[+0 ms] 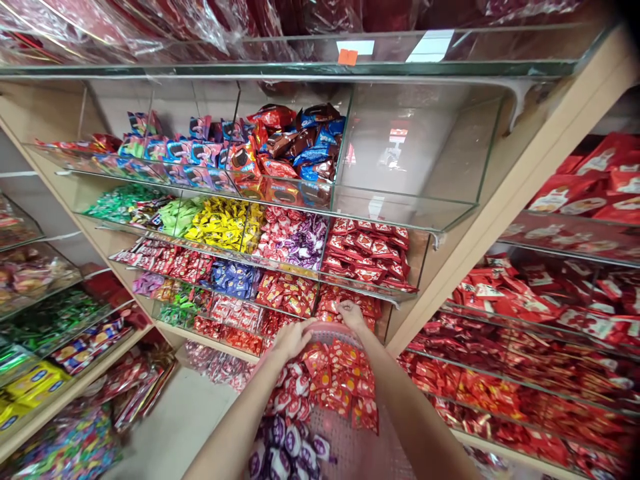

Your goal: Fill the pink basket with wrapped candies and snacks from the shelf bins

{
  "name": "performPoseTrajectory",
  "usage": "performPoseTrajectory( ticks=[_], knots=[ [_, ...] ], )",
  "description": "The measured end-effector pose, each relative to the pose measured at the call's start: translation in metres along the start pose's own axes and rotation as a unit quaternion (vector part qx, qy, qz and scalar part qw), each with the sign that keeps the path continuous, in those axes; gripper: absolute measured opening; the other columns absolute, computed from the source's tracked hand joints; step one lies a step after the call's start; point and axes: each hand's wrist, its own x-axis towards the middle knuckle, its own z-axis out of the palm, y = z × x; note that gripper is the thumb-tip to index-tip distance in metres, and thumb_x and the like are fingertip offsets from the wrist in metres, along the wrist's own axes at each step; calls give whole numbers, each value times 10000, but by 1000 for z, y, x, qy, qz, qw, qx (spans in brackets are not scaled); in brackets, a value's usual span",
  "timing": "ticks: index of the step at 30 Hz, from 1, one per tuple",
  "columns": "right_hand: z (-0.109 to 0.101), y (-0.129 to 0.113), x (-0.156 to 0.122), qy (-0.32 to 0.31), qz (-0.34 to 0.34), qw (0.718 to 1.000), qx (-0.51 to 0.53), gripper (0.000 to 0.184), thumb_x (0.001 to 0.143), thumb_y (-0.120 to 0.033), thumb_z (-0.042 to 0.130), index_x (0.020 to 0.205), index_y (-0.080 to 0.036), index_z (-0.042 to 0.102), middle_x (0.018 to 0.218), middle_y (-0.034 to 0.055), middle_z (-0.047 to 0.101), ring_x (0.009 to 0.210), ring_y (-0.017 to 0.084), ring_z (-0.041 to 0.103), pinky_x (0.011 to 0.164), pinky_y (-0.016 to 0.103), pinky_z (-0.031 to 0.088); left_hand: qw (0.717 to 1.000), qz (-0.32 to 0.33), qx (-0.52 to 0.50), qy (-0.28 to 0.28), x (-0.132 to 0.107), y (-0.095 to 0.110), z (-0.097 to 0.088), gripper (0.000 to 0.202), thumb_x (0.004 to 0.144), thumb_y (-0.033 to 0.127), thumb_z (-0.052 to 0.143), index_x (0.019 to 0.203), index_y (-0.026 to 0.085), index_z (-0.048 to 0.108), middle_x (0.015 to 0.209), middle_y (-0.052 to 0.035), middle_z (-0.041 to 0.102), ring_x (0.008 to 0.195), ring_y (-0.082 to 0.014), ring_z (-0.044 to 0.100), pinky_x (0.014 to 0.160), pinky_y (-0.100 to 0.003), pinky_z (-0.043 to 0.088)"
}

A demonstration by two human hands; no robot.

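Observation:
A pink mesh basket [360, 453] sits low in the middle, between my forearms. My left hand [294, 341] is closed over its far left rim. Red packets [343, 373], pink-and-white twisted sweets [294, 390] and purple-and-white wrapped sweets [287, 450] lie inside it. Beyond the far rim, my right hand [353, 315] reaches to a lower shelf bin of red sweet packets [334, 298]. Its fingers are curled together against those packets; whatever is between them cannot be made out.
Glass-fronted shelves hold yellow sweets [225, 223], dark red packets [367, 250] and blue packets [235, 277]. A clear shelf edge [370, 290] overhangs my right hand. A wooden upright [480, 223] divides this unit from red-packed shelves [505, 360] at right. Bagged goods [65, 440] lie lower left.

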Motion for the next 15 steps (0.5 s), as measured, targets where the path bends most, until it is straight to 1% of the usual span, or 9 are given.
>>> performPoseTrajectory(
  ticks=[4, 8, 10, 13, 15],
  knots=[
    [-9, -11, -12, -5, -1, 998, 66, 407, 519, -543, 633, 640, -171, 521, 487, -32, 533, 439, 116, 515, 432, 228, 382, 1000, 2, -1, 4, 0, 0, 0, 484, 845, 427, 344, 1324, 355, 319, 1144, 12, 594, 1032, -184, 544, 857, -275, 390],
    [-15, -21, -27, 11, -12, 994, 106, 410, 552, -540, 644, 688, -168, 537, 497, -35, 535, 450, 103, 502, 451, 222, 380, 1000, 5, -5, 2, 0, 0, -1, 478, 848, 437, 333, 1319, 356, 326, 1151, 12, 590, 1040, -184, 539, 863, -275, 386],
    [-19, -25, -39, 10, -4, 991, 132, 397, 577, -531, 642, 714, -176, 531, 511, -38, 537, 453, 101, 494, 448, 219, 371, 1000, -2, -8, -3, 0, -1, 0, 482, 846, 444, 335, 1318, 348, 333, 1155, 7, 587, 1048, -189, 533, 866, -278, 384],
    [-24, -30, -66, -29, 20, 987, 155, 362, 616, -505, 641, 744, -186, 524, 528, -36, 542, 462, 104, 488, 450, 218, 361, 1000, 4, -16, 3, 0, -1, 0, 474, 851, 445, 323, 1314, 346, 343, 1161, 6, 584, 1050, -192, 531, 865, -282, 383],
    [-28, -30, -86, -57, 31, 987, 144, 346, 636, -502, 633, 745, -192, 525, 529, -34, 540, 468, 110, 489, 459, 224, 363, 1000, 9, -20, 6, 1, -1, 1, 465, 853, 442, 320, 1309, 354, 348, 1170, 11, 577, 1056, -190, 527, 869, -282, 379]
  ],
)
